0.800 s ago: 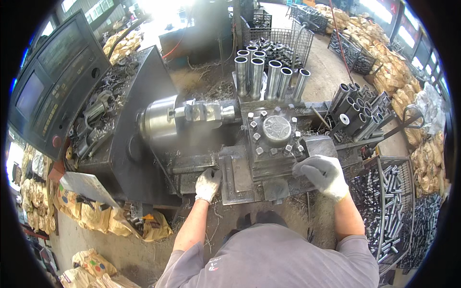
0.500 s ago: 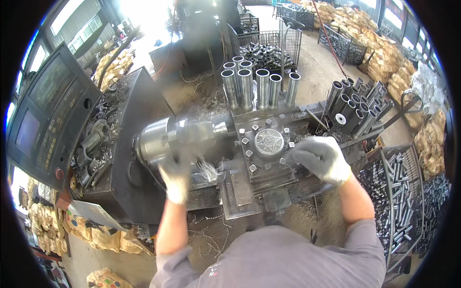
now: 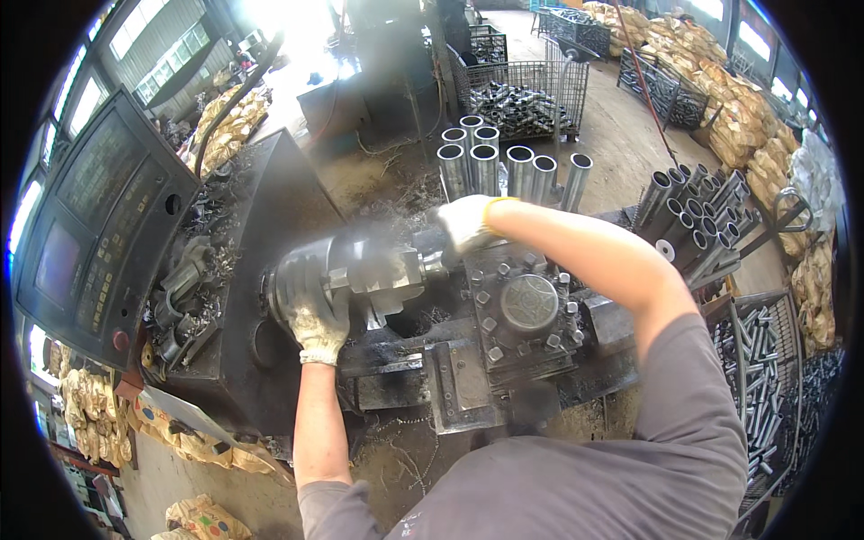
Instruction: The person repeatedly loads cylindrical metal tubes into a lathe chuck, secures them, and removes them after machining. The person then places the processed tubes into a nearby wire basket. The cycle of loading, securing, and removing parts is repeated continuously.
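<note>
My left hand (image 3: 312, 310), in a grey-and-white work glove, lies with fingers spread over the side of the lathe chuck (image 3: 371, 266). A short length of shiny metal tube (image 3: 433, 256) sticks out from the chuck jaws. My right hand (image 3: 465, 223), gloved alike, reaches across the square tool post (image 3: 529, 303) and is closed around the tube's outer end. Its fingertips are partly hidden and a little blurred. The tool post, ringed with square-headed bolts, stands to the right of the chuck.
Upright steel tubes (image 3: 520, 166) stand behind the tool post; darker tubes (image 3: 686, 211) cluster farther right. A control panel (image 3: 94, 243) leans at left beside metal shavings. Wire bins (image 3: 760, 387) of cut pieces and stacked sacks (image 3: 742, 117) line the right side.
My right hand has moved left from beside the tool post to the tube's end. My left hand has settled on the chuck's side. The view has shifted slightly.
</note>
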A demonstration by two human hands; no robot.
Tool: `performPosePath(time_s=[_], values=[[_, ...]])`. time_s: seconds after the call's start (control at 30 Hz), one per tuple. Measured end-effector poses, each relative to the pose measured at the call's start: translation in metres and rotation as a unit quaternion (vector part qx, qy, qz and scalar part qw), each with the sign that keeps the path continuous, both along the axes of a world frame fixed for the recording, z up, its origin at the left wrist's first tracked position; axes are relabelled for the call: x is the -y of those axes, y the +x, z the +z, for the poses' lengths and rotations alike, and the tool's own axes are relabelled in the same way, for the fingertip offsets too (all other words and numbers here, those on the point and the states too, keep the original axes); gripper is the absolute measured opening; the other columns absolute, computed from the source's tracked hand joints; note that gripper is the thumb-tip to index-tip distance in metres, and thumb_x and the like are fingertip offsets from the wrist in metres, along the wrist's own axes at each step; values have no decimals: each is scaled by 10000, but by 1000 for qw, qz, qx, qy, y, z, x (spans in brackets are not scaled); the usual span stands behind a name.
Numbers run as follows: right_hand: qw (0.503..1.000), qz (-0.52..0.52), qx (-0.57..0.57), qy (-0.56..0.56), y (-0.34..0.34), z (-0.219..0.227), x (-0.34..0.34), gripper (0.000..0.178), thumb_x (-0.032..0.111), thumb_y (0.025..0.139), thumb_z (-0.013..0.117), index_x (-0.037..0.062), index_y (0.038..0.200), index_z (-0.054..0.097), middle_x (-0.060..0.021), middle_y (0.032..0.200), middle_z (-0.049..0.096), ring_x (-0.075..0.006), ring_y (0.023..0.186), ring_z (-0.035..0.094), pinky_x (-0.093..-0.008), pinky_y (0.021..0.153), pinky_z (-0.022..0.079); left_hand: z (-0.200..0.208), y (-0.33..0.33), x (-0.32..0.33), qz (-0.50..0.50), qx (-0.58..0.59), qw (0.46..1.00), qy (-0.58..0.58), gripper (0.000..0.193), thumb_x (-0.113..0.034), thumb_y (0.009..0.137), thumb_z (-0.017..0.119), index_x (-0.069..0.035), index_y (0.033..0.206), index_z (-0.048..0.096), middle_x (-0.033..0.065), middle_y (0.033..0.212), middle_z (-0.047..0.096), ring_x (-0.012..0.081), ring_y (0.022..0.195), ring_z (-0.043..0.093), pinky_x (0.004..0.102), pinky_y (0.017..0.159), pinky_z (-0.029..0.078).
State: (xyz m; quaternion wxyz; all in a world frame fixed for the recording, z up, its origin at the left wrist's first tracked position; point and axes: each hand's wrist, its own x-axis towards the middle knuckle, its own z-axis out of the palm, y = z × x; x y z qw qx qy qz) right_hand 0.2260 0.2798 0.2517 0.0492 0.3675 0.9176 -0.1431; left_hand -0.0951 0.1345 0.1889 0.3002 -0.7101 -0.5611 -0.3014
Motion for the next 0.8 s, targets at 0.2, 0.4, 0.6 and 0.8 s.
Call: performPosePath(time_s=[0.2, 0.4, 0.6, 0.8], values=[[966, 14, 65, -249, -49, -128, -70, 495, 321, 714, 936, 7, 1074, 805, -166, 1001, 804, -261, 792, 770, -374, 700, 633, -12, -1, -1, -9, 33, 999, -18, 625, -440, 1005, 609, -12, 1459, 566, 256, 1467, 584, 503, 1444, 473, 624, 1232, 328], [913, 48, 89, -395, -58, -118, -83, 388, 254, 808, 915, 11, 1083, 789, -89, 1039, 788, -174, 874, 739, -340, 732, 619, -12, -3, 1, 21, 21, 999, -24, 637, -484, 1023, 568, -15, 1455, 565, 250, 1486, 578, 508, 1444, 473, 625, 1235, 318], [975, 86, 148, -143, -11, -60, -41, 615, 541, 705, 911, 0, 983, 818, -176, 1029, 804, -273, 886, 755, -423, 814, 586, -11, -2, -3, 15, 15, 999, -38, 640, -459, 1014, 579, -14, 1474, 554, 261, 1505, 567, 506, 1457, 464, 621, 1248, 301], [974, -140, -175, 16, 159, -47, -11, 924, 364, 702, 934, -37, 1450, 569, -282, 1201, 745, -396, 1090, 748, -461, 965, 587, -12, -12, 9, 20, 10, 1000, -2, 617, -375, 964, 621, -5, 1454, 560, 255, 1465, 585, 503, 1440, 471, 627, 1247, 303]])
